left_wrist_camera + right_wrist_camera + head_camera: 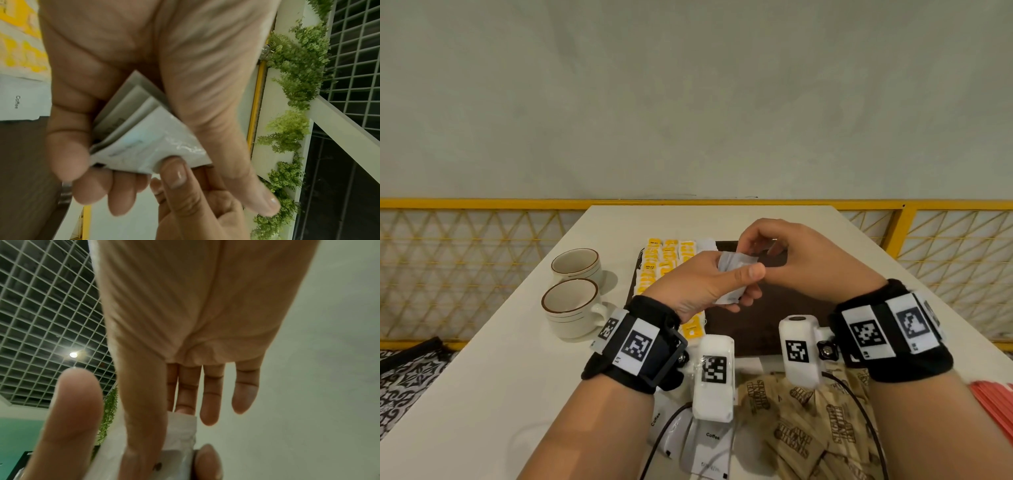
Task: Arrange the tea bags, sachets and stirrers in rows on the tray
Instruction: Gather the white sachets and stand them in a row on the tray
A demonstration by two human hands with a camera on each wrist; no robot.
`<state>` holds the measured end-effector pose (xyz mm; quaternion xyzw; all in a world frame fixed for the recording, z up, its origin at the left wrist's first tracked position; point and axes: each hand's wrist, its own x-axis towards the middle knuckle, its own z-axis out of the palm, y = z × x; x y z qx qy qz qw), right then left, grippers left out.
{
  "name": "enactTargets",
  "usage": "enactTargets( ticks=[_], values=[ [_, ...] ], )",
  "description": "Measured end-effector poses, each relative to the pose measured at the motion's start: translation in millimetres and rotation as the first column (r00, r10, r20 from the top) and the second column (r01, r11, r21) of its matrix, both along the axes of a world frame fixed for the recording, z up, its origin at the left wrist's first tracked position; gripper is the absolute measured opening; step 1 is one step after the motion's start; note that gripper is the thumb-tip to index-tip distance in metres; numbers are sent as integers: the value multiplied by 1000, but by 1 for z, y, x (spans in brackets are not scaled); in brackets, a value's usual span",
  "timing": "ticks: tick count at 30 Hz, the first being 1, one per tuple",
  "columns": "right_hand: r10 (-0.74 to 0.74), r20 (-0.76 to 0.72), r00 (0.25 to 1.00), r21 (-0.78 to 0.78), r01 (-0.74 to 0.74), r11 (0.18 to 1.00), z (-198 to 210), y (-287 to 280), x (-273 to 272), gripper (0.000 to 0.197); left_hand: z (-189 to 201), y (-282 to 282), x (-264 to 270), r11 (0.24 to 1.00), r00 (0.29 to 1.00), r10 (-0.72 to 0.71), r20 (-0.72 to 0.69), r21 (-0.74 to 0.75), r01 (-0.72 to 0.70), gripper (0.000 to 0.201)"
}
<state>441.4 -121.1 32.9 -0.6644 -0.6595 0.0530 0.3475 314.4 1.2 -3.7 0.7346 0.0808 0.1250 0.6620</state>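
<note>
White sachets [732,277], a small stack, sat fanned in the left hand [702,284], thumb clamped across them, above the dark tray [774,308]. Yellow tea bags [664,260] lined the tray's left side. The right hand [801,260] pinched the stack's top sachet.

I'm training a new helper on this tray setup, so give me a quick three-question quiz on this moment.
1. True or false: the left hand grips a stack of white sachets.
2. Which part of the tray already holds yellow tea bags: A) its left side, B) its right side?
3. What lies on the table nearest the camera, under the wrists?

Key: 1 true. 2 A. 3 Brown sugar sachets and white coffee sachets.
</note>
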Motion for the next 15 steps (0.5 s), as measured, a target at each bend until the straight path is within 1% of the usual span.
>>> enactTargets(
  ticks=[3,6,9,10,13,15],
  values=[
    [18,-21,1000,-25,-18,1000,0,-1,0,21,0,-1,0,1000,1000,-12,-13,-7,12,96],
    [20,-39,999,-9,-20,1000,-1,-1,-1,20,1,-1,-2,1000,999,-22,-24,-15,22,96],
    [12,-133,991,20,-9,1000,-1,-1,-1,29,3,0,-2,999,999,-14,-31,-37,13,98],
    [8,-139,990,10,-6,1000,-1,0,-1,30,3,0,-2,999,1000,-6,-28,-43,5,98],
    [-5,-94,996,-62,-1,998,-2,3,-3,20,4,1,0,996,999,44,-8,-78,-45,97],
    [-2,-111,994,-46,-3,999,-3,5,-6,15,7,1,0,992,996,92,-18,-81,-94,92]
  ],
)
